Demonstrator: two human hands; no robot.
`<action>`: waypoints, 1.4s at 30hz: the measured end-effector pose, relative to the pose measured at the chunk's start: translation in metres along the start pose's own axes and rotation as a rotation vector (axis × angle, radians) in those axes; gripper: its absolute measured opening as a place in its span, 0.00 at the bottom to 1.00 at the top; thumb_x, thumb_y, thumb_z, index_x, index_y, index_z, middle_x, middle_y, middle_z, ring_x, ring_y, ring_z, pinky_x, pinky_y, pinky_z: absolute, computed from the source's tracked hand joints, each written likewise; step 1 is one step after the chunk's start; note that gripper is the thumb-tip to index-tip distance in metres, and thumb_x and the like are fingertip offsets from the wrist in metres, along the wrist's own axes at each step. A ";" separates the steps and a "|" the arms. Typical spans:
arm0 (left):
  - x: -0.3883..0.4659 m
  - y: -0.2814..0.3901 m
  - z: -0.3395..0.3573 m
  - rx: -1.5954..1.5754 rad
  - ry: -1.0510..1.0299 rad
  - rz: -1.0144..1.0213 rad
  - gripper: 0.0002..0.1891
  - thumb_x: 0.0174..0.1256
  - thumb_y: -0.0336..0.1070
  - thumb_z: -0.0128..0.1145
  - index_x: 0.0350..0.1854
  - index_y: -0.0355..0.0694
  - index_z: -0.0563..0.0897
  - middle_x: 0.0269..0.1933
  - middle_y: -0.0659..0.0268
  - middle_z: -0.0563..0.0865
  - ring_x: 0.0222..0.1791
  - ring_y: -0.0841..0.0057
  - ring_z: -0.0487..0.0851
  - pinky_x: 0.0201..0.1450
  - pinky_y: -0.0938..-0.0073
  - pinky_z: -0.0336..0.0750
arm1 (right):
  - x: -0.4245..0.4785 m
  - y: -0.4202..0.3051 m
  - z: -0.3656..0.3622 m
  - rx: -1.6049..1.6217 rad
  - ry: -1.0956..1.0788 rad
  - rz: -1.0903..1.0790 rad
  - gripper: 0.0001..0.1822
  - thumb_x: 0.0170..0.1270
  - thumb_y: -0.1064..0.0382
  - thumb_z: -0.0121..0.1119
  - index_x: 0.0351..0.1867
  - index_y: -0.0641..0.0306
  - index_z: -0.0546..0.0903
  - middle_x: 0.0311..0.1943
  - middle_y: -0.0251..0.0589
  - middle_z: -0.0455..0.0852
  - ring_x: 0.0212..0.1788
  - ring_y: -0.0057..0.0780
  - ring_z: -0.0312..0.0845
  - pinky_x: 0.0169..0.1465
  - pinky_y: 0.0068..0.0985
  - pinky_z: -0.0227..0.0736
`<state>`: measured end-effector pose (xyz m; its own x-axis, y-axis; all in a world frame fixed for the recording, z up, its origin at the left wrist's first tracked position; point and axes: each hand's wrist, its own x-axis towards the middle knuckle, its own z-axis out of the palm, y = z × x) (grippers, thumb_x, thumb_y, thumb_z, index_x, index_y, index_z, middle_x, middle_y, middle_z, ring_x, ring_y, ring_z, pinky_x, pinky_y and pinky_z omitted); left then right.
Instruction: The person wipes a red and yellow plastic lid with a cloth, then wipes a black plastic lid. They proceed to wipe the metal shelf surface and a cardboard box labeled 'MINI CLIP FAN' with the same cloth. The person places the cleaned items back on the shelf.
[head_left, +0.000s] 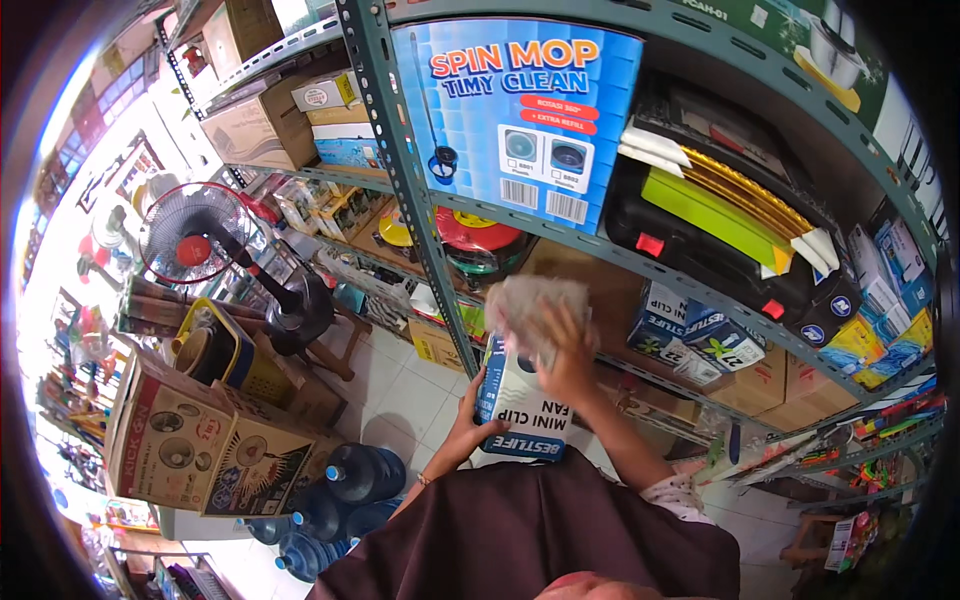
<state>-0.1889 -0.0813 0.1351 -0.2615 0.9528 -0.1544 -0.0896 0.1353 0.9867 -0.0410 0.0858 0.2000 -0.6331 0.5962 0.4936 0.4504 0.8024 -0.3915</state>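
A mini clip fan box (529, 409), white and blue, is held close before my body. My left hand (480, 416) grips its lower left side, with the thumb across the front face. Bunched under my right hand (566, 349) is a greyish cloth (536, 300), which covers the upper end of the box. The right hand and cloth are slightly blurred. Similar blue and white fan boxes (694, 330) lie on the shelf to the right.
Green perforated metal shelving (420, 195) stands close ahead, holding a spin mop box (517, 112) and black cases (675, 217). At the left are a standing fan (195, 240), a large carton (180, 442) and several blue water jugs (364, 472) on the tiled floor.
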 end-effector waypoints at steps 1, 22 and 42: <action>0.005 -0.007 -0.009 -0.003 -0.006 0.067 0.54 0.48 0.44 0.71 0.79 0.55 0.52 0.63 0.46 0.65 0.66 0.54 0.64 0.70 0.60 0.60 | -0.013 -0.010 -0.002 -0.012 -0.082 -0.134 0.31 0.54 0.57 0.62 0.64 0.41 0.77 0.75 0.34 0.60 0.77 0.48 0.49 0.71 0.63 0.40; 0.030 -0.008 -0.058 -0.527 -0.030 -0.020 0.46 0.56 0.31 0.55 0.78 0.47 0.46 0.67 0.51 0.69 0.63 0.63 0.74 0.64 0.66 0.70 | -0.066 -0.023 0.017 0.337 -0.352 -0.248 0.32 0.56 0.56 0.62 0.67 0.48 0.75 0.76 0.35 0.59 0.78 0.47 0.45 0.76 0.50 0.42; 0.036 -0.018 -0.019 -0.957 -0.151 -0.356 0.39 0.55 0.55 0.58 0.67 0.37 0.69 0.60 0.52 0.80 0.60 0.54 0.77 0.66 0.42 0.64 | -0.085 0.005 0.004 0.879 -0.082 0.171 0.28 0.72 0.57 0.54 0.70 0.64 0.66 0.69 0.47 0.67 0.71 0.37 0.59 0.69 0.35 0.56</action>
<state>-0.2151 -0.0544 0.1109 0.0477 0.9331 -0.3566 -0.8827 0.2064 0.4221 0.0121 0.0393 0.1529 -0.6599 0.6748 0.3304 -0.0802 0.3741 -0.9239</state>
